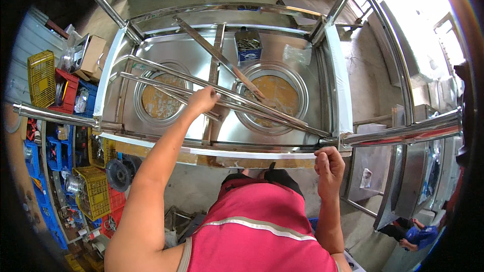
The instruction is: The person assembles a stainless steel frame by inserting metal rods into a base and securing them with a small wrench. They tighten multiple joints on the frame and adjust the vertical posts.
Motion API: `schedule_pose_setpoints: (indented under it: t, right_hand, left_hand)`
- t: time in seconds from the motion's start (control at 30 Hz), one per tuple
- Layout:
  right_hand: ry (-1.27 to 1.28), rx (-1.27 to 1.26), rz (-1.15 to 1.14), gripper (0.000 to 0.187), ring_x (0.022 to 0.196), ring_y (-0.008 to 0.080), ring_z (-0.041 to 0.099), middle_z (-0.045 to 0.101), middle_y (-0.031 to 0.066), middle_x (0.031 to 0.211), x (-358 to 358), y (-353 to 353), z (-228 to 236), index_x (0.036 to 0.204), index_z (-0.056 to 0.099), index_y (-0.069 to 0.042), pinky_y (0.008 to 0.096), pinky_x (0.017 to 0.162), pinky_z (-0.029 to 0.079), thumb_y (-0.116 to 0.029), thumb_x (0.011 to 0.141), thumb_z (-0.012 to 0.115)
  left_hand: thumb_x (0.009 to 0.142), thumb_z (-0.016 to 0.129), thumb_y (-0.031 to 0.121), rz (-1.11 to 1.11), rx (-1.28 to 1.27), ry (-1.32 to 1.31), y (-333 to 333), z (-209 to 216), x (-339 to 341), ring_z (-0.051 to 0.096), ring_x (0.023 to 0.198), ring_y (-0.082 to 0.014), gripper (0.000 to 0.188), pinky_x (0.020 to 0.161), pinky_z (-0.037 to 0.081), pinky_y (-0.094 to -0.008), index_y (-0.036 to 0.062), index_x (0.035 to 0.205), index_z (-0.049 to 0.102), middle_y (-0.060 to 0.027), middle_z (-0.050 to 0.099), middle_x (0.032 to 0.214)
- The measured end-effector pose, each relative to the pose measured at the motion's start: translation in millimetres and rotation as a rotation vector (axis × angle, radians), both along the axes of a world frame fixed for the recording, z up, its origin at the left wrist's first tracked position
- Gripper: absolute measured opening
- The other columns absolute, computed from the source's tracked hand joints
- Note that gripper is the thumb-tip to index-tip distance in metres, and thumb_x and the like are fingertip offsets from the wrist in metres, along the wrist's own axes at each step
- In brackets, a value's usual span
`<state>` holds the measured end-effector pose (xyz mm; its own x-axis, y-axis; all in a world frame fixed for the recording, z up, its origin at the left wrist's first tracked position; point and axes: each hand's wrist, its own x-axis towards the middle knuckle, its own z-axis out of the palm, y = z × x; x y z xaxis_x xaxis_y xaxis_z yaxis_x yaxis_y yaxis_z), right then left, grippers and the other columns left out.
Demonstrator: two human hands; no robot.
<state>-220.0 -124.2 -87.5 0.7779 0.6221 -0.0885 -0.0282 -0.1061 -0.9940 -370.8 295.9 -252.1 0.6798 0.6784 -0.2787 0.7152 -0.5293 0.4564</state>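
Observation:
An upturned stainless steel table frame (151, 53) with two round ringed openings lies before me. Several long thin metal tubes (176, 75) lie loosely across it, slanting down from left to right. My left hand (202, 100) reaches in over their middle, its fingers closed on one of the tubes. At the frame's near right corner, beside the white-covered front edge (242, 153), my right hand (330, 165) is closed with fingertips pinched together. What those fingertips hold, if anything, is too small to make out. A flat metal bar (217, 56) lies diagonally over the centre brace.
A blue box of small metal parts (248, 45) and a clear plastic bag (297, 54) sit inside the frame. Steel legs (103, 0) stick up at its corners. Yellow crates (91, 191) and blue bins stand left. A person (421, 234) is low at the right.

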Motion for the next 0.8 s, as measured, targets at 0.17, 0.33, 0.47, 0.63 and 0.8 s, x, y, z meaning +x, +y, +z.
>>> schedule_pose_setpoints:
  t: [0.17,0.33,0.47,0.63,0.8]
  right_hand:
    - [0.045,0.021,0.033,0.022,0.064,0.0031,0.044,0.053,-0.0040,0.073,13.0,1.9,-7.3,0.088,0.059,-0.004,0.0221,0.056,0.034,-0.019,0.105,0.061]
    - [0.120,0.020,-0.016,0.025,0.060,0.0033,0.041,0.051,-0.0036,0.072,35.1,-1.5,-34.2,0.085,0.055,-0.007,0.0221,0.051,0.032,-0.020,0.105,0.060]
    - [0.209,0.085,0.031,0.023,0.059,0.0027,0.039,0.050,-0.0029,0.072,54.2,-0.3,-50.5,0.086,0.054,-0.008,0.0217,0.049,0.030,-0.020,0.106,0.058]
    - [0.331,0.069,0.106,0.025,0.058,0.0024,0.039,0.050,-0.0038,0.072,82.0,3.3,-61.0,0.087,0.055,-0.009,0.0215,0.049,0.030,-0.025,0.106,0.061]
    - [0.349,0.066,0.173,0.026,0.055,0.0025,0.038,0.049,-0.0039,0.071,105.4,19.2,-67.6,0.088,0.056,-0.009,0.0211,0.048,0.029,-0.026,0.106,0.060]
  left_hand:
    - [0.092,0.067,0.039,-0.111,-0.185,0.057,-51.1,4.2,38.9,0.071,0.095,-0.0375,0.038,0.084,0.055,-0.0492,0.0058,0.110,0.070,-0.0188,0.074,0.099]
    - [0.086,0.067,0.034,-0.257,-0.009,0.088,-79.2,-19.4,75.9,0.069,0.101,-0.0385,0.035,0.086,0.055,-0.0518,0.0058,0.107,0.070,-0.0192,0.072,0.103]
    - [0.079,0.074,0.018,-0.406,0.327,-0.008,-111.0,-41.2,97.5,0.054,0.124,-0.0350,0.061,0.095,0.051,-0.0507,0.0095,0.135,0.055,-0.0167,0.055,0.134]
    - [0.081,0.066,0.009,-0.409,0.350,-0.014,-122.0,-45.6,112.1,0.048,0.133,-0.0343,0.061,0.112,0.038,-0.0507,0.0118,0.140,0.053,-0.0165,0.052,0.141]
    - [0.082,0.068,0.017,-0.280,0.458,-0.049,-118.8,-17.0,104.5,0.055,0.124,-0.0365,0.050,0.108,0.043,-0.0511,0.0089,0.130,0.061,-0.0175,0.058,0.131]
